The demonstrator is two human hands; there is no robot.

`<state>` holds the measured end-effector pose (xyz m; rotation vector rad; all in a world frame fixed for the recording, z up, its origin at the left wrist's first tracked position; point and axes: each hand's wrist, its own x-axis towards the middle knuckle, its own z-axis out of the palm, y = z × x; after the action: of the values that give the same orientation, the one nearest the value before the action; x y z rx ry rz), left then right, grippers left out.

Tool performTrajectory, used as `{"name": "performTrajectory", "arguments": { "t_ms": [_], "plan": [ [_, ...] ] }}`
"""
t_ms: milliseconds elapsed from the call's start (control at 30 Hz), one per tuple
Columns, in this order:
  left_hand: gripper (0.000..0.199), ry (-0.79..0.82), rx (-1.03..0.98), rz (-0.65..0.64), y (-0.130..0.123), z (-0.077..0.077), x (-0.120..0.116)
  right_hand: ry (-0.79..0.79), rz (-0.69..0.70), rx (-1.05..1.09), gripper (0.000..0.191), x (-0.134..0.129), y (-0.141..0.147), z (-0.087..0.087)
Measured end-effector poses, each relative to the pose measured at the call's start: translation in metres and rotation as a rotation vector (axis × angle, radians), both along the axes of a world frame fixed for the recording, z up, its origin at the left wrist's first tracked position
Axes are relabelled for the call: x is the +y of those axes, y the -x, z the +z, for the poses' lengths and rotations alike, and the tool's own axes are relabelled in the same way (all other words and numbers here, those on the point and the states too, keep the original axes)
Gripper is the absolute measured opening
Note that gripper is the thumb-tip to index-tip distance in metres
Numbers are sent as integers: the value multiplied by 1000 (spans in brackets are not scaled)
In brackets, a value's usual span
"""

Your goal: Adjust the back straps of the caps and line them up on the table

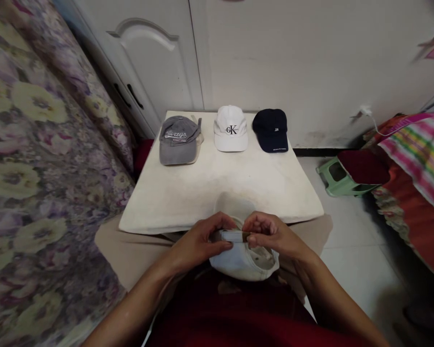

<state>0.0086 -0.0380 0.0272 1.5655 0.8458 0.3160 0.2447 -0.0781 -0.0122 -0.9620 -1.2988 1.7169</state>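
Observation:
A pale, light-coloured baseball cap (235,264) rests in my lap at the table's near edge, its brim (227,203) pointing towards the table. My left hand (211,235) pinches the left part of the cap's back strap (231,235) between thumb and fingers. On the strap's other end, by a small brownish piece, my right hand (265,231) closes with thumb and index finger. The cap's opening faces partly right, showing some of its inside. Whether the strap is fastened I cannot tell.
Along the table's (217,180) far side sit a grey cap (179,140), a white cap (231,129) and a navy cap (271,130). A flowered curtain (47,144) hangs at left. To the right stand a green stool (334,180) and a bed with a striped cover (425,154).

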Motion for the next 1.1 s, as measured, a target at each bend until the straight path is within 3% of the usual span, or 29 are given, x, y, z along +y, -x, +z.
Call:
{"name": "performTrajectory", "arguments": {
  "t_ms": [133,200,400,633,833,1100],
  "plan": [
    [28,-23,-23,4,-6,0,-3,-270,-66,-216,23,-3,6,11],
    [29,-45,-28,4,-8,1,-5,-315,-78,-237,21,-4,9,13],
    [30,-93,0,0,-8,4,-9,-305,-105,-233,22,-7,14,10],
    [21,-127,28,44,-6,-2,-8,-100,-97,-156,24,-8,11,7],
    [18,-157,-73,75,-7,-10,-8,-175,-86,-209,24,-6,11,4],
    [8,-194,30,75,-5,-10,-8,-148,-66,-196,19,-5,12,3]
  ]
}}
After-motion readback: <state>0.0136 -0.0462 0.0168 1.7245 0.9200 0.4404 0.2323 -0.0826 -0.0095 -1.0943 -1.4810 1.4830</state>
